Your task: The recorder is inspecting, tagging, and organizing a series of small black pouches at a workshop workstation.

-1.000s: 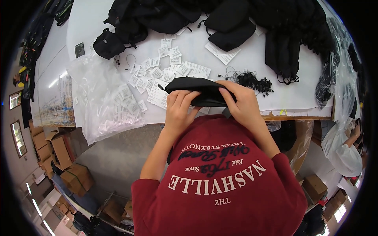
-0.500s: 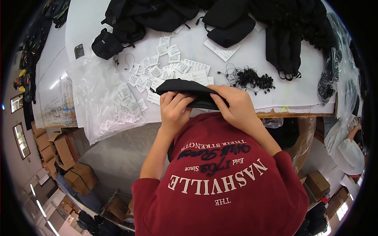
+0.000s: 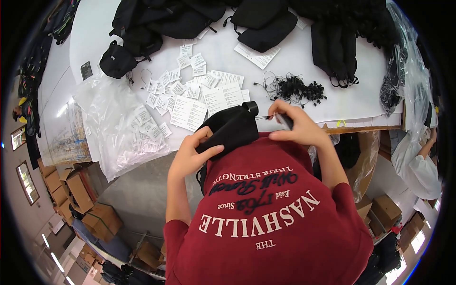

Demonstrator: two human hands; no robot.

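My left hand (image 3: 192,149) is closed on a black fabric pouch (image 3: 235,130) just over the table's near edge, in front of my chest. The pouch is tilted, with a short band loop (image 3: 251,108) standing at its upper right corner. My right hand (image 3: 299,126) is closed in a pinch beside that corner. A small dark flat tag (image 3: 285,121) with a thin black cord shows at its fingers. The cord stretches toward the pouch; whether it is tied there I cannot tell.
White printed labels (image 3: 192,90) and cards (image 3: 188,113) lie beyond the pouch. Right of them is a heap of black tag cords (image 3: 299,90). Black bags (image 3: 266,31) are piled at the back. A clear plastic bag (image 3: 104,118) hangs over the left front edge.
The pouch has tipped and shifted a little toward my body. My right hand has come off its edge, moved right, and now shows a dark tag and cord at its fingers.
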